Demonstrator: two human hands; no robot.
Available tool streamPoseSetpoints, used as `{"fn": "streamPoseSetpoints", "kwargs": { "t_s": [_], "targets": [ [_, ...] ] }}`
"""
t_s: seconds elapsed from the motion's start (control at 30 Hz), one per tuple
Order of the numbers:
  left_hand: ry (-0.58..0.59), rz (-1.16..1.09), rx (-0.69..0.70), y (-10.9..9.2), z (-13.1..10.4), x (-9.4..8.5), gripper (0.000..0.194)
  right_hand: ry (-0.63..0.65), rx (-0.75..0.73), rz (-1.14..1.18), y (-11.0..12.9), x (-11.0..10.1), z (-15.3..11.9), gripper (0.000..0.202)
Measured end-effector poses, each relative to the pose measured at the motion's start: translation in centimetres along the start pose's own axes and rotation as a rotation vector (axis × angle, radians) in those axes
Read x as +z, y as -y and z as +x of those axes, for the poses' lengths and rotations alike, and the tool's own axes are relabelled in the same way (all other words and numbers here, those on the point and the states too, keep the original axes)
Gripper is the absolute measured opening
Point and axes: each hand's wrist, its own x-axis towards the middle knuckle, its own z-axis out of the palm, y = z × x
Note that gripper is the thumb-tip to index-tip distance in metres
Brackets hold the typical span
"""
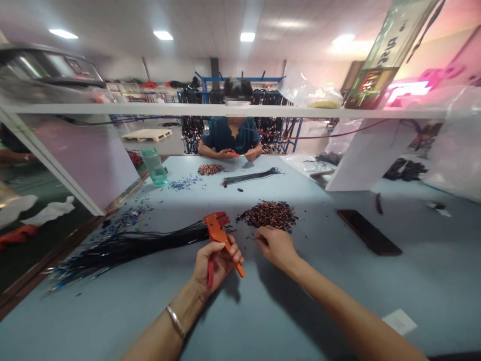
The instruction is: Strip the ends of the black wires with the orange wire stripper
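Note:
My left hand (221, 263) is wrapped round an orange wire stripper (217, 229) with a red lower handle, its jaws pointing away from me and its handles apart. My right hand (276, 245) is at the near edge of a pile of small black and copper-coloured pieces (272, 214). Its fingers are curled together in a pinch, and whatever they hold is hidden. Left of the tool lies a long bundle of black wires (139, 248) with blue and metal ends; its right end reaches behind the tool's head.
Across the table a person (230, 138) holds another orange tool, near a copper-coloured pile (210, 169) and a smaller wire bundle (251, 176). A green bottle (154, 166) stands at left, among blue bits (184, 183). A phone (369, 231) lies right. A white shelf (169, 110) spans overhead.

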Motion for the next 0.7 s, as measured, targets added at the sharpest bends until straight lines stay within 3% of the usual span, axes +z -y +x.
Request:
{"fn": "streamPoseSetpoints", "kwargs": {
  "t_s": [0.13,0.27,0.37,0.7],
  "targets": [
    [0.024,-0.003,-0.008,0.1,0.0,-0.3,0.016,0.034,-0.063,0.048,0.6,0.6,-0.2,0.016],
    [0.056,0.008,-0.03,0.3,-0.1,-0.3,0.016,-0.107,0.045,0.122,-1.1,0.2,1.1,0.019],
    [0.098,0.03,-0.073,0.5,-0.2,-0.4,0.018,-0.156,0.007,0.265,-2.2,-0.2,1.5,0.015],
    [0.241,0.144,-0.226,1.4,-0.7,-0.5,0.026,-0.404,-0.149,0.567,-1.8,0.5,-1.6,0.019]
  ]
}}
